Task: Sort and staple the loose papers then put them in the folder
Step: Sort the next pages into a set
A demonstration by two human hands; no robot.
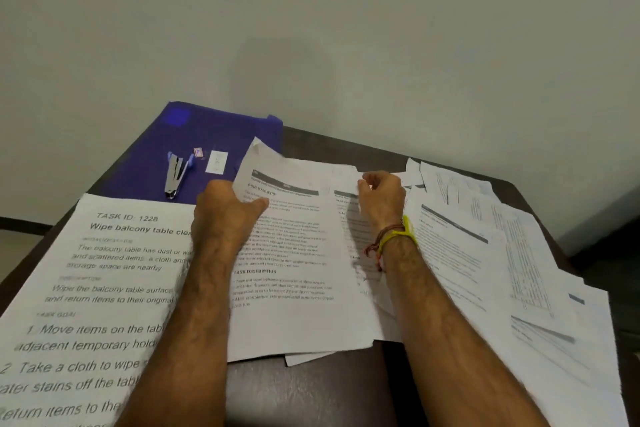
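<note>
A: Nearest item?
B: Sheet (pixel 298 253), between both hands, long axis running away from the person. Left hand (pixel 225 208) grasps its left edge, thumb on top; right hand (pixel 381 199) pinches its far right corner.
A: Beyond?
B: Stapler (pixel 176 174), just past the left hand, on the folder (pixel 221 128). Left is nearer.
A: Obscured?
B: Left fingers under the sheet; print blurred.

1. A plain pale grey-white wall (pixel 346 28) fills the upper half of the view.
2. A dark brown table (pixel 311 392) stands against it.
3. Light is soft and even.
</note>
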